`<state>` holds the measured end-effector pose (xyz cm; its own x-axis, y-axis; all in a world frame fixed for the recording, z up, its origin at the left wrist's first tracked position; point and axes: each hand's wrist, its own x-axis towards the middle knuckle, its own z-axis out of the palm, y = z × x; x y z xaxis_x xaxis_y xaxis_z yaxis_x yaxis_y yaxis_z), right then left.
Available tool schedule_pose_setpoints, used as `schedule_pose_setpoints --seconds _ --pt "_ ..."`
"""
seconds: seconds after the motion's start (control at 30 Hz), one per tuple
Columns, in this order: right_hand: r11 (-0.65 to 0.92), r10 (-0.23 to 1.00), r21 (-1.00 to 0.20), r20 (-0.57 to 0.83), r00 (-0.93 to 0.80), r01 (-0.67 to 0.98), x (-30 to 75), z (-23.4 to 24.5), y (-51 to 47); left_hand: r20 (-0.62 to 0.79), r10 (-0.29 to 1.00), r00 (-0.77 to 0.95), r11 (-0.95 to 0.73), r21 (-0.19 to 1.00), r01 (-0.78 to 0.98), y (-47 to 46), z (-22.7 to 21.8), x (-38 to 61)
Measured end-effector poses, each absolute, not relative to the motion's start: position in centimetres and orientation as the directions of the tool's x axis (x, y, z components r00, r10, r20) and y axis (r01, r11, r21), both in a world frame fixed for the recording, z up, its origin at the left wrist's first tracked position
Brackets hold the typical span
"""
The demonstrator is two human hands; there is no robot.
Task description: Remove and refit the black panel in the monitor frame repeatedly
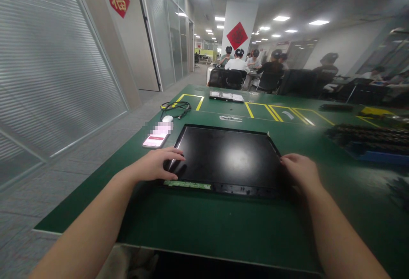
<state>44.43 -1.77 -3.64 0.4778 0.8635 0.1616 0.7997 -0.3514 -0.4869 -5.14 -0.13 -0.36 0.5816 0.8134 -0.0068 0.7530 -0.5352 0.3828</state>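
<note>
A black flat display panel (228,157) lies face up on the green table (204,223), with a green circuit strip (187,184) along its near edge. My left hand (158,164) rests on the panel's near left corner, fingers stretched flat over the glass. My right hand (300,170) curls its fingers round the panel's right edge near the front corner.
A phone (156,139), a white mouse (167,119) and a black cable coil (175,107) lie left of the panel. Flat parts (226,96) sit at the far edge inside yellow floor-tape boxes. Dark trays (367,138) stand at the right. Several people sit at desks behind.
</note>
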Motion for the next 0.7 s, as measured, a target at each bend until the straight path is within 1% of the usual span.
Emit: schedule_pose_setpoints --seconds 0.3,0.53,0.7 --pt "-0.349 0.86 -0.508 0.161 0.485 0.787 44.59 -3.64 -1.71 0.016 0.799 0.601 -0.566 0.357 0.743 -0.07 -0.39 -5.08" --pt "-0.38 0.852 -0.531 0.118 0.51 0.758 44.5 -3.54 -1.76 0.027 0.802 0.596 -0.569 0.338 0.75 -0.21 -0.37 -4.93" --pt "-0.365 0.856 -0.511 0.144 0.496 0.778 44.54 -3.62 -1.73 0.022 0.804 0.594 -0.563 0.346 0.75 -0.13 -0.52 -5.03"
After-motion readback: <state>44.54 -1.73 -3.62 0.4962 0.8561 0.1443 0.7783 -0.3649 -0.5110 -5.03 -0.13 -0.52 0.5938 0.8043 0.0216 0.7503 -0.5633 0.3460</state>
